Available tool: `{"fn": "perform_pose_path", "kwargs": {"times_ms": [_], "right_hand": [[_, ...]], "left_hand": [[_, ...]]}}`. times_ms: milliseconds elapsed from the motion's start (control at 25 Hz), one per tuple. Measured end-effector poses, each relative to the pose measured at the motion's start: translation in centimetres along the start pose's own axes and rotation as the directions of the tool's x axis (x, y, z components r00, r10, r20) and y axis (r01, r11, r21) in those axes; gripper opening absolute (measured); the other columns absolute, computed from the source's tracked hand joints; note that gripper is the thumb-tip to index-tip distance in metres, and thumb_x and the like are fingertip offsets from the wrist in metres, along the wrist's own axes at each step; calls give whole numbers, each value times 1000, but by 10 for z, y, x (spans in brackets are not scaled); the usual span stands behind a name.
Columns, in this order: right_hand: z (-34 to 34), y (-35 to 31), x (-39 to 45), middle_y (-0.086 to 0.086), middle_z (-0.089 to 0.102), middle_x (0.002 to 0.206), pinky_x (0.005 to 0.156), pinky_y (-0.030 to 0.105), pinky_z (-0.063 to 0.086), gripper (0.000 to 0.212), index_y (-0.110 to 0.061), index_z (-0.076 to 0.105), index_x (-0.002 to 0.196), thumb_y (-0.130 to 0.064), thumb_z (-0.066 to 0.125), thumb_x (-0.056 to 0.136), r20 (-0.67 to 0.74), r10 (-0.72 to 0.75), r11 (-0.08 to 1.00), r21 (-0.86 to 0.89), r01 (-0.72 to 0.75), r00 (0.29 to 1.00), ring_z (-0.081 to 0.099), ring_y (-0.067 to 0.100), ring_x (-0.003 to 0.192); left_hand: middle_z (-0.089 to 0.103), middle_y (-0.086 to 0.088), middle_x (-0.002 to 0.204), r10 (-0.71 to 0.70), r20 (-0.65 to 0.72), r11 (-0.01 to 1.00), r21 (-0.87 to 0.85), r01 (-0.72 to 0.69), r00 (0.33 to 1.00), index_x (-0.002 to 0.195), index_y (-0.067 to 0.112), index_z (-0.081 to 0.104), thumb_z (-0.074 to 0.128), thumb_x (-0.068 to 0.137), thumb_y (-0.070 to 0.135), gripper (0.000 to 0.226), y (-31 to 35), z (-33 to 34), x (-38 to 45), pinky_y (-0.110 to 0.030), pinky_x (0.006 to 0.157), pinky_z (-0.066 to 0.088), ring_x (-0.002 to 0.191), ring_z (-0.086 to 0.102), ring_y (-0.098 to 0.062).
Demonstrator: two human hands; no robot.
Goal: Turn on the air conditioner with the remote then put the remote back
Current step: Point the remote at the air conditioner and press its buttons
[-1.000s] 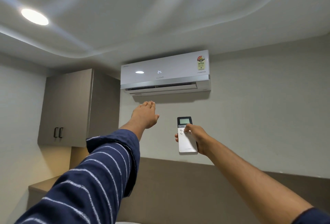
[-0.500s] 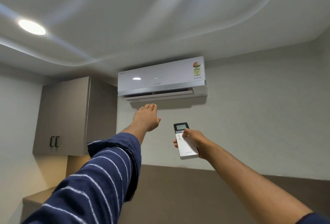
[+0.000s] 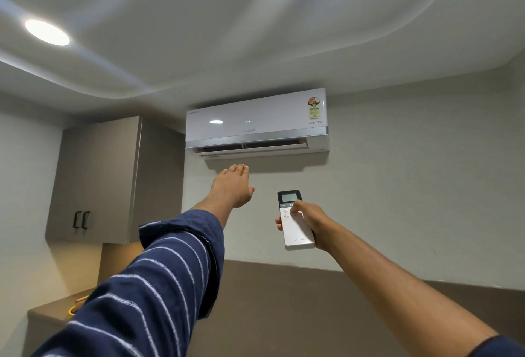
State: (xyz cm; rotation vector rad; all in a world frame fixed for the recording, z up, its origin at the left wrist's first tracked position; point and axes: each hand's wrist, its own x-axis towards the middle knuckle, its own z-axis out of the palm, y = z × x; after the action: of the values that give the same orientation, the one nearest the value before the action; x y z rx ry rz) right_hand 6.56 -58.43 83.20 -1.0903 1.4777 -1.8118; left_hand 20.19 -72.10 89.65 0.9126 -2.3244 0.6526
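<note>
Wall-mounted LLOYD air conditioner (image 3: 257, 123) reads INVERTER; right hand (image 3: 308, 221) grips LLOYD remote (image 3: 295, 221); left hand (image 3: 233, 186) spread flat.

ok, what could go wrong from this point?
1. The right hand grips the remote with its thumb over the buttons; a second press might switch the air conditioner off.
2. The left hand is raised flat under the open louver, so the remote rides on a one-handed grip and could slip.
</note>
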Motion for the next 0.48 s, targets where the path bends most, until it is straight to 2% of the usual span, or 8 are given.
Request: {"fn": "perform_pose_path", "kwargs": {"times_ms": [240, 480], "right_hand": [[6, -3, 8, 20, 70, 71, 60, 31, 54, 21, 1, 55, 92, -4, 37, 83, -5, 15, 1000, 11, -15, 1000, 68, 29, 62], [0, -3, 14, 18, 74, 68, 58, 28, 56, 24, 1, 56, 95, -6, 39, 80, -2, 23, 1000, 21, -23, 1000, 71, 28, 60]], "left_hand": [[8, -11, 164, -13, 10, 1000, 5, 13, 1000, 155, 6, 5, 28, 101, 39, 68, -5, 6, 4, -39, 122, 14, 152, 9, -26], [8, -10, 164, -22, 12, 1000, -5, 22, 1000, 156, 7, 6, 29, 101, 40, 68, -2, 12, 9, -39, 122, 14, 152, 10, -26]]}}
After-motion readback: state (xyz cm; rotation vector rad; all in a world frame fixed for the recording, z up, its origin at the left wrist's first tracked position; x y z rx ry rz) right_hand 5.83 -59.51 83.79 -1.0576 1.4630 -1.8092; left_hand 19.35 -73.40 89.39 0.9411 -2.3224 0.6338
